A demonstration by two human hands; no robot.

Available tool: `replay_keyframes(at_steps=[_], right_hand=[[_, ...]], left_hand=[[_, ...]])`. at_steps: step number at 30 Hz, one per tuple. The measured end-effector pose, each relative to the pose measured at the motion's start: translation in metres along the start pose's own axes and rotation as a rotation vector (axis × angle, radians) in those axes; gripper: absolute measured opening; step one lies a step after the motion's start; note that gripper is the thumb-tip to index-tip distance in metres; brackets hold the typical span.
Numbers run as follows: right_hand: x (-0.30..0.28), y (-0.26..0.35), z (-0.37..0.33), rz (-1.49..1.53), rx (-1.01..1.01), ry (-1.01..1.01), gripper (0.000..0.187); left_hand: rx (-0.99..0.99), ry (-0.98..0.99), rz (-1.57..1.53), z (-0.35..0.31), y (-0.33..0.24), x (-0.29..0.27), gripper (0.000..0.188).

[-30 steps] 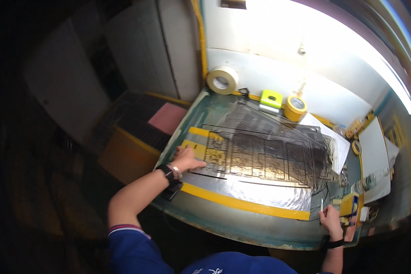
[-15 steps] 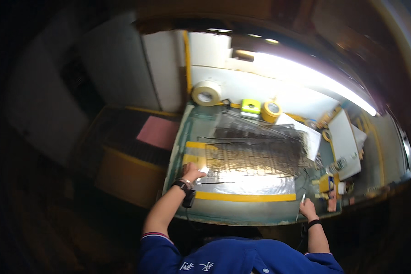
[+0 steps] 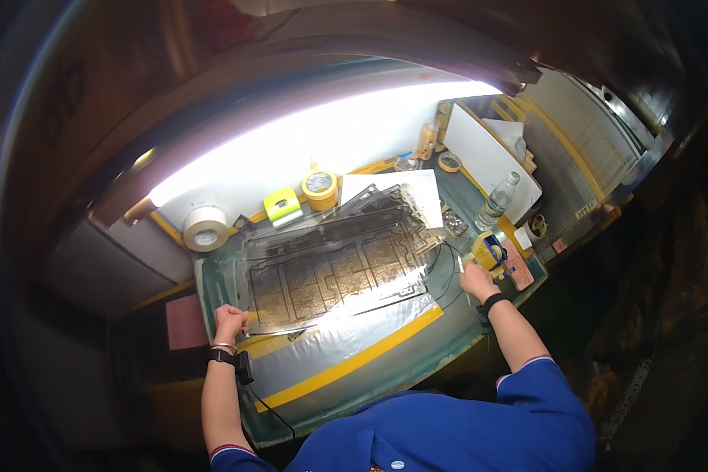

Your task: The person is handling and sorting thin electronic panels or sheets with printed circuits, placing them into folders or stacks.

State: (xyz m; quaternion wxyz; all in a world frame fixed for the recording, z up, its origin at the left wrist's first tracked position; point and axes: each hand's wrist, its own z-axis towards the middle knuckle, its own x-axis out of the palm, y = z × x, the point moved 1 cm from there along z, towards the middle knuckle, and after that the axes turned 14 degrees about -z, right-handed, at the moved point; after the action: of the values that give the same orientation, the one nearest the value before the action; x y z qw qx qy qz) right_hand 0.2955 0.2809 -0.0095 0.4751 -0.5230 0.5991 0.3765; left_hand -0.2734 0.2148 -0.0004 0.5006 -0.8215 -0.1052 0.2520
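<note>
One thin, glossy film at the middle of the table, see-through in places, with dark bands and angular outlines. Under its near side, a smooth silver sheet with a flat yellow strip along the near edge; at the far side, darker films and crisp white paper. Farther back, from left to right, a thick white roll, a boxy green case and a round yellow roll. To the right, a clear plastic bottle before a flat white board, then a yellow box and a flat pink block. Room for moving along the near side, in the band between yellow strip and table rim, and in a narrow green margin at the left; tighter at the right, between loops of thin wire and the yellow box. At the film's near left corner, the left hand, with fingers bent and pinched on the film, above a nearly upright forearm. Near the right rim, the right hand, closed around a slim white stick, on a forearm aslant from the near right.
</note>
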Motion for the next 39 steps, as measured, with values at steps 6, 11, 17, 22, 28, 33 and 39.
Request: replay_keyframes(at_steps=[6,11,17,22,28,33,39], right_hand=[[-0.032,0.032,0.034,0.131,-0.069,-0.223,0.032],[-0.031,0.053,0.088,0.184,-0.303,-0.401,0.044],[-0.019,0.073,0.115,0.04,-0.106,-0.115,0.056],[-0.03,0.099,0.104,-0.021,-0.11,0.031,0.058],[-0.022,0.099,0.102,-0.013,-0.176,0.045,0.064],[-0.01,0.091,0.1,-0.045,-0.17,0.025,0.075],[-0.014,0.096,0.09,-0.021,-0.206,-0.005,0.079]], left_hand=[[0.119,0.007,0.385,0.049,0.025,-0.002,0.033],[0.164,-0.177,0.288,0.081,0.051,0.007,0.059],[-0.02,-0.137,0.19,0.078,0.04,0.028,0.04],[-0.017,-0.1,0.148,0.073,0.028,0.029,0.033],[0.038,-0.006,0.335,0.071,0.024,0.043,0.042],[-0.163,0.092,-0.239,0.024,-0.024,0.056,0.053],[-0.287,0.355,-0.389,0.029,-0.037,0.039,0.029]])
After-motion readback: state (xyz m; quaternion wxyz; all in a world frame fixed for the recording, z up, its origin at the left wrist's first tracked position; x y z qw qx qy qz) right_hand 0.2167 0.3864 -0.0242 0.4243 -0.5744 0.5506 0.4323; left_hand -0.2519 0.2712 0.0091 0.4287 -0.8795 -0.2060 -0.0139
